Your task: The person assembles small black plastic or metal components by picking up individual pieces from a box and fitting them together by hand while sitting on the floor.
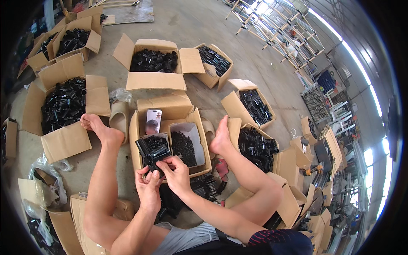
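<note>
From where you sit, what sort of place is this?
Probably a factory or warehouse floor used for hand assembly. Open cardboard boxes full of small black plastic parts ring a bare concrete floor, and metal pipe racks stand along the far wall.

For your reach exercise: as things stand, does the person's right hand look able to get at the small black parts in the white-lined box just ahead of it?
Probably yes. The right hand sits right beside the open box of small black parts, nothing covers it, though both hands are pinching a black plastic piece.
</note>
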{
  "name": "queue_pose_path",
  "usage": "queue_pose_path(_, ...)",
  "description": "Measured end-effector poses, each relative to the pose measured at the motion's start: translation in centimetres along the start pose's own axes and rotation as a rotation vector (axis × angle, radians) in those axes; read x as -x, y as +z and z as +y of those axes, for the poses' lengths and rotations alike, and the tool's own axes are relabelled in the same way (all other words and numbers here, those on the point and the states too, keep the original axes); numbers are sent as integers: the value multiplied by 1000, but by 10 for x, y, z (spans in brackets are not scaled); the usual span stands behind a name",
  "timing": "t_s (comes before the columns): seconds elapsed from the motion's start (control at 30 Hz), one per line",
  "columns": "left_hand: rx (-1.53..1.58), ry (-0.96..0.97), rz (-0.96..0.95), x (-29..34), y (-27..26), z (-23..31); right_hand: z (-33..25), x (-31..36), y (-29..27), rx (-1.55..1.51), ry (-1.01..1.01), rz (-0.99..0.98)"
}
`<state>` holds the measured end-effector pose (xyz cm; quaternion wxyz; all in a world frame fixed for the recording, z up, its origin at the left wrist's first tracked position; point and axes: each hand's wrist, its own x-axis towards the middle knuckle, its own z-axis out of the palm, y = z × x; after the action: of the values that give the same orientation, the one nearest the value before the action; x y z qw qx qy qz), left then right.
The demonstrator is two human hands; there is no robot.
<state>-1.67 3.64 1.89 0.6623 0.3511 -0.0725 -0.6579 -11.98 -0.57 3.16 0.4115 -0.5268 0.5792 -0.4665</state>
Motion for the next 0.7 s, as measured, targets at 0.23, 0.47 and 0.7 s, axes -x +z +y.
queue_pose_path(0.23, 12, -1, -7, 2, 3, -1, 2, -1, -5, -137, 63, -28)
queue_pose_path(0.47, 33, 1, 16, 0, 0, 1, -10, 3, -11, -127, 77, -114)
queue_pose_path(0.7, 43, 41, -21, 0, 0, 1, -12, -6, -19, -143, 160, -210)
